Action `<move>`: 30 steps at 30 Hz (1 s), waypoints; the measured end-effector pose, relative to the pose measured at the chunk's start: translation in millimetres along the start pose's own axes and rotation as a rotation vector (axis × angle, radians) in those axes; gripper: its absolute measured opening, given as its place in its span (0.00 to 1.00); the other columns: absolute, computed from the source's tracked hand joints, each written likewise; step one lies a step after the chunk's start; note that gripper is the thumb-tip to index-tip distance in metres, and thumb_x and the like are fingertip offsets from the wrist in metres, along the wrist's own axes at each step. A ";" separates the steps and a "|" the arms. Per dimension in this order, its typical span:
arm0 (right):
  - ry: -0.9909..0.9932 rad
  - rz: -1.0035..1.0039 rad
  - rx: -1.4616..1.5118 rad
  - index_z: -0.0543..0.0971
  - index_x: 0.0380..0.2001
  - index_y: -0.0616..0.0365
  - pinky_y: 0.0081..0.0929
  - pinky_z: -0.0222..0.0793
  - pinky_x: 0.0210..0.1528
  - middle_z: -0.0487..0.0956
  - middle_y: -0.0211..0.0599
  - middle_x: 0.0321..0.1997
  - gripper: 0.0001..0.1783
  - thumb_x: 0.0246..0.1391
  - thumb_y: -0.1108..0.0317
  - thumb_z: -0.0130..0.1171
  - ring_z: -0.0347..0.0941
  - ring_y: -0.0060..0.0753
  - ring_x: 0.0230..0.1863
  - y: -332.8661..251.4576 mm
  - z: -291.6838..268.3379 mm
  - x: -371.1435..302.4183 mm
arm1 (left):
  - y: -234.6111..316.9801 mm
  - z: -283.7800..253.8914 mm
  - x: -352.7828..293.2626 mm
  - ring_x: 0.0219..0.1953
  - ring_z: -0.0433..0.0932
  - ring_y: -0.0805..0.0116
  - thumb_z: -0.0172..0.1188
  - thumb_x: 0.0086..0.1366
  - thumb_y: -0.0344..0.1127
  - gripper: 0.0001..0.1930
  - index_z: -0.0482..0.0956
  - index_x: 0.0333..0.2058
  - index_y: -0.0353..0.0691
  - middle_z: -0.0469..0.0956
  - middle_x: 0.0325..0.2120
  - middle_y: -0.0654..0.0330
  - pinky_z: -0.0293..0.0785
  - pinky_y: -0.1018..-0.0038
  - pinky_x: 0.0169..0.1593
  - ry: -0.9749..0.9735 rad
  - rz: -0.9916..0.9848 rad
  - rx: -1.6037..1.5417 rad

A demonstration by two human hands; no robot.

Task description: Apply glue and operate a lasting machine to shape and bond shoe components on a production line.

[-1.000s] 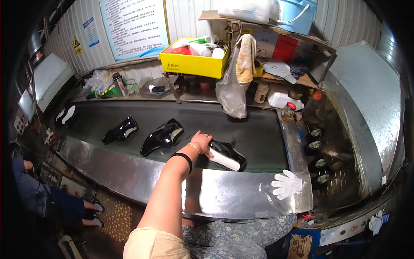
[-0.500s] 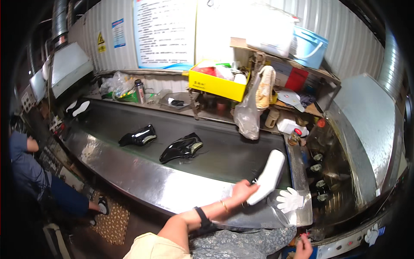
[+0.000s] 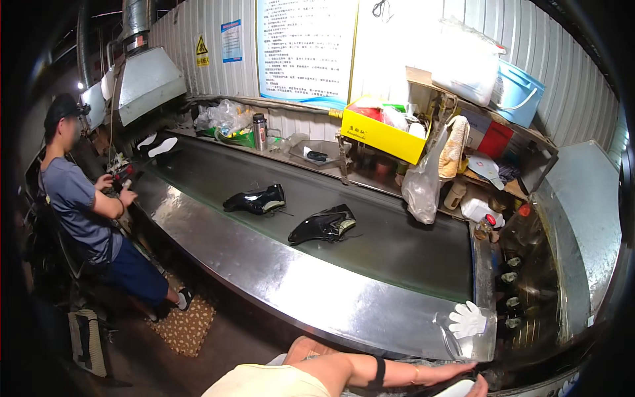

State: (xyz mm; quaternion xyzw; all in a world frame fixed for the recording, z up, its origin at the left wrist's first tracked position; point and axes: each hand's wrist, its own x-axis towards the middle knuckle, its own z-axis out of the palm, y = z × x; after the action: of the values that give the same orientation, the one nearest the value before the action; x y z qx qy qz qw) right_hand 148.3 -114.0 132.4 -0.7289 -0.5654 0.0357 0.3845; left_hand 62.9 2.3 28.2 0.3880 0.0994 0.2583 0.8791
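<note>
At the bottom edge, right of the middle, my left hand (image 3: 451, 374) reaches along a shoe with a white sole (image 3: 456, 389), its fingers stretched over the shoe's side. The tips of my right hand (image 3: 479, 386) close on the other end of the same shoe. Most of the shoe and of the right hand is cut off by the picture's lower edge. Two glossy black ankle boots lie on their sides on the dark conveyor belt (image 3: 397, 255), one boot (image 3: 323, 225) nearer and another boot (image 3: 256, 200) farther left.
A white glove (image 3: 468, 319) lies on the metal table edge (image 3: 278, 278). Beyond the belt stand a yellow box (image 3: 383, 135), a flask (image 3: 259, 132) and a hanging plastic bag (image 3: 423, 188). White-soled shoes (image 3: 163, 147) lie at the far left, near another person (image 3: 83, 192).
My left hand has carried the white-soled shoe from above the belt down to the bottom edge, where my right hand now meets it. The view has swung left, showing more of the other person.
</note>
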 end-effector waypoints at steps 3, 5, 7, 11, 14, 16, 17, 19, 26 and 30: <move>0.086 -0.068 0.007 0.80 0.44 0.63 0.37 0.73 0.47 0.82 0.51 0.41 0.14 0.65 0.68 0.47 0.79 0.48 0.43 16.7 -11.4 3.7 | -1.9 17.3 20.9 0.49 0.74 0.66 0.51 0.67 0.58 0.28 0.75 0.49 0.37 0.77 0.47 0.57 0.68 0.69 0.53 0.128 0.055 0.193; 0.093 -0.094 0.011 0.80 0.43 0.63 0.36 0.73 0.46 0.82 0.50 0.41 0.13 0.64 0.68 0.48 0.79 0.47 0.42 24.7 -18.5 12.7 | 11.1 25.9 20.5 0.48 0.76 0.60 0.58 0.65 0.52 0.25 0.74 0.54 0.42 0.78 0.46 0.50 0.70 0.67 0.53 0.248 0.144 0.634; 0.087 -0.109 -0.052 0.79 0.44 0.63 0.35 0.73 0.45 0.82 0.51 0.41 0.14 0.65 0.67 0.48 0.79 0.44 0.41 31.1 -16.5 23.5 | 23.8 34.3 13.6 0.54 0.72 0.55 0.58 0.64 0.55 0.29 0.71 0.56 0.41 0.74 0.51 0.47 0.67 0.65 0.57 -0.031 0.332 0.468; -0.009 -0.083 0.031 0.78 0.43 0.67 0.35 0.72 0.43 0.81 0.51 0.40 0.15 0.65 0.66 0.49 0.77 0.42 0.39 34.4 19.9 43.6 | 31.4 36.9 1.8 0.49 0.75 0.52 0.74 0.44 0.54 0.37 0.74 0.48 0.37 0.76 0.47 0.48 0.71 0.63 0.51 0.206 0.386 0.925; -0.109 -0.039 0.077 0.77 0.43 0.70 0.35 0.72 0.42 0.81 0.51 0.39 0.16 0.65 0.66 0.49 0.76 0.41 0.38 31.3 45.7 39.6 | 14.2 17.3 -3.1 0.45 0.77 0.51 0.74 0.44 0.52 0.34 0.76 0.46 0.37 0.78 0.43 0.48 0.73 0.62 0.48 0.264 0.293 0.928; -0.153 0.003 0.132 0.76 0.43 0.72 0.34 0.71 0.41 0.80 0.51 0.39 0.17 0.65 0.65 0.50 0.75 0.40 0.37 32.6 52.2 19.6 | -0.8 -2.5 0.9 0.45 0.77 0.50 0.73 0.45 0.52 0.35 0.76 0.49 0.38 0.78 0.44 0.47 0.73 0.61 0.48 0.272 0.132 0.987; -0.160 0.047 0.157 0.76 0.43 0.73 0.34 0.71 0.40 0.80 0.51 0.39 0.17 0.65 0.65 0.50 0.74 0.40 0.37 35.2 52.1 6.8 | -7.9 -12.1 3.9 0.47 0.77 0.49 0.72 0.46 0.52 0.35 0.76 0.50 0.38 0.76 0.48 0.46 0.73 0.60 0.48 0.237 0.073 0.937; -0.168 0.223 0.231 0.75 0.42 0.75 0.34 0.70 0.40 0.80 0.51 0.38 0.18 0.65 0.65 0.50 0.73 0.39 0.36 44.6 46.2 -30.2 | -13.9 -26.0 19.5 0.47 0.75 0.58 0.63 0.57 0.48 0.24 0.72 0.45 0.39 0.77 0.42 0.52 0.69 0.66 0.50 0.261 -0.029 0.945; -0.311 0.554 0.533 0.75 0.43 0.73 0.41 0.70 0.42 0.79 0.55 0.39 0.20 0.63 0.61 0.52 0.74 0.47 0.38 110.5 28.9 -62.0 | -16.0 -28.2 21.6 0.48 0.71 0.67 0.66 0.55 0.36 0.26 0.67 0.51 0.41 0.74 0.43 0.55 0.67 0.70 0.52 0.210 0.018 0.486; -0.313 0.338 0.119 0.74 0.38 0.70 0.43 0.70 0.39 0.79 0.53 0.35 0.17 0.63 0.62 0.49 0.74 0.51 0.35 118.7 55.9 -56.2 | -25.1 -33.4 -12.0 0.52 0.70 0.66 0.69 0.51 0.36 0.32 0.67 0.55 0.41 0.73 0.48 0.55 0.64 0.72 0.57 0.235 0.020 0.572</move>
State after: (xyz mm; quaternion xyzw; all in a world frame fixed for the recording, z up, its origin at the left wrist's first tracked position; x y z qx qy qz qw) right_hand 195.5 -140.4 0.3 -0.7748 -0.4849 0.2454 0.3230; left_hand 49.7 2.8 -13.2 0.5882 0.2655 0.2715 0.7141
